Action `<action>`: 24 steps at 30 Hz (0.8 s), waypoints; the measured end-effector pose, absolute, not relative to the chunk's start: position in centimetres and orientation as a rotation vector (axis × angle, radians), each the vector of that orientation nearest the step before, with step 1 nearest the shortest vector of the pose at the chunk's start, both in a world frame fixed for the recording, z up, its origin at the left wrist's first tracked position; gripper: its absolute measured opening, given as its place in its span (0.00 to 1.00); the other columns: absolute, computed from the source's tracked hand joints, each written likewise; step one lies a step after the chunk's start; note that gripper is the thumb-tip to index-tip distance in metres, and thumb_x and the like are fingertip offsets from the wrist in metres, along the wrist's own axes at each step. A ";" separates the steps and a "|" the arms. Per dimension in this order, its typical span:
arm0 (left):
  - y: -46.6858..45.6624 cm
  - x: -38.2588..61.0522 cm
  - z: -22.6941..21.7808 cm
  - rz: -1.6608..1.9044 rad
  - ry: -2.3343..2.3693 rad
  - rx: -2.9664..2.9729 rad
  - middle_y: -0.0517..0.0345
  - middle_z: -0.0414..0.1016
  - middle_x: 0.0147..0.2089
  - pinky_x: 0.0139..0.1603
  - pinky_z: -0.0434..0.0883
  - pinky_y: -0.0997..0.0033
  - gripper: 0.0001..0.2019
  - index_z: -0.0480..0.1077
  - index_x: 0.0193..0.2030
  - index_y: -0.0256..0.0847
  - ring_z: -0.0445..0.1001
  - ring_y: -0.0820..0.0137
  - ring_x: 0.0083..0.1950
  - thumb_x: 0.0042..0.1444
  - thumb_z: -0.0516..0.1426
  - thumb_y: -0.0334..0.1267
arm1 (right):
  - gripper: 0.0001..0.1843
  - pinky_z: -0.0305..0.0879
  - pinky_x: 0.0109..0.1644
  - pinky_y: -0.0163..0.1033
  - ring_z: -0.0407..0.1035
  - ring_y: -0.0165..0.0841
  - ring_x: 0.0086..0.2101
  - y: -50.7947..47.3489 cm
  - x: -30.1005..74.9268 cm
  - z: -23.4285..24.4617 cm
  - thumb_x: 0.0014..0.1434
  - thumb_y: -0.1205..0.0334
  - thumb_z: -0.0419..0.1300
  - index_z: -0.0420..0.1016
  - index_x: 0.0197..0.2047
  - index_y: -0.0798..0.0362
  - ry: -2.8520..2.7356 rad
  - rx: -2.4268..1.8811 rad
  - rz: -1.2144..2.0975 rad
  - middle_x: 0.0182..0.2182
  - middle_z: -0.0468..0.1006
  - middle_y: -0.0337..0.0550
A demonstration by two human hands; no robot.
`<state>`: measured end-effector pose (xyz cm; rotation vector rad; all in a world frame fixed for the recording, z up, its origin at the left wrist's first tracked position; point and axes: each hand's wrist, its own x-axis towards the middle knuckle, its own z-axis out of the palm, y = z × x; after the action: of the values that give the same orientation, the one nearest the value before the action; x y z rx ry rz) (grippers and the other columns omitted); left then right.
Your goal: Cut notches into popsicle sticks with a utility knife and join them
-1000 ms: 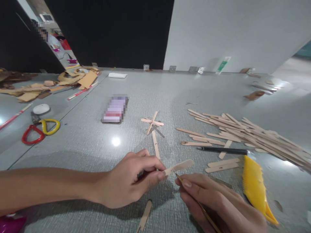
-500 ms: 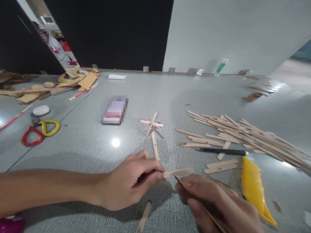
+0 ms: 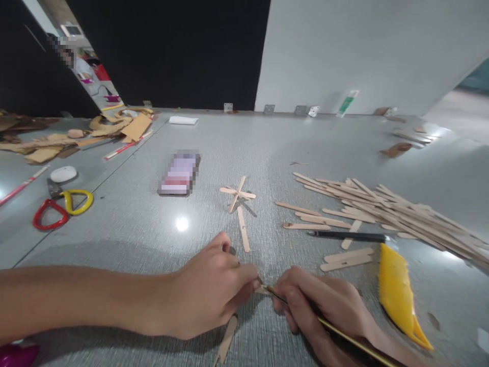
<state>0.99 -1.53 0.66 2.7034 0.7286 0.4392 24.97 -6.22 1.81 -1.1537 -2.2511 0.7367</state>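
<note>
Left hand point(image 3: 214, 288) pinching wooden stick point(image 3: 262, 289), mostly hidden, at near centre of surface point(image 3: 229, 142). Right hand point(image 3: 319, 300) gripping thin gold-shafted tool point(image 3: 332, 328), tip at stick. Crossed sticks point(image 3: 238, 193) farther off; stick pile point(image 3: 389, 209) right, beyond black pen point(image 3: 347, 236).

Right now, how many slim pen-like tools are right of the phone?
2: a gold one in the right hand, and a black one lying across a loose stick. The stick pile could hide more.
</note>
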 end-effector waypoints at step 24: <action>-1.2 0.7 -0.2 0.489 0.630 3.150 0.67 0.68 0.21 0.48 0.57 0.59 0.09 0.66 0.31 0.40 0.61 0.72 0.20 0.64 0.52 0.29 | 0.21 0.61 0.26 0.33 0.66 0.27 0.20 -5.7 24.7 2.4 0.80 0.59 0.46 0.71 0.34 0.49 -2.235 -1.168 0.857 0.21 0.72 0.32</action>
<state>0.74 -1.17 -0.23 3.1503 0.6298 0.4887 24.75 -5.72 2.45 -1.1682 -2.2351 0.8568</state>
